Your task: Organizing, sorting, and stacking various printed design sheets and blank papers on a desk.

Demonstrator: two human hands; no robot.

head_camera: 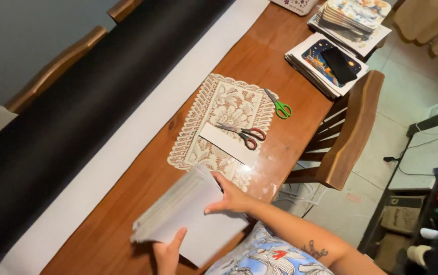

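Both hands grip the paper stack (188, 216) — right hand (231, 196) fingers clamped on top, left hand (169, 252) pinching its near edge.

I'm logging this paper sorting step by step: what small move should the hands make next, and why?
Probably lower the paper stack flat onto the table. Both the left hand and the right hand hold it tilted above the wood, its edges fanned, so it needs squaring.
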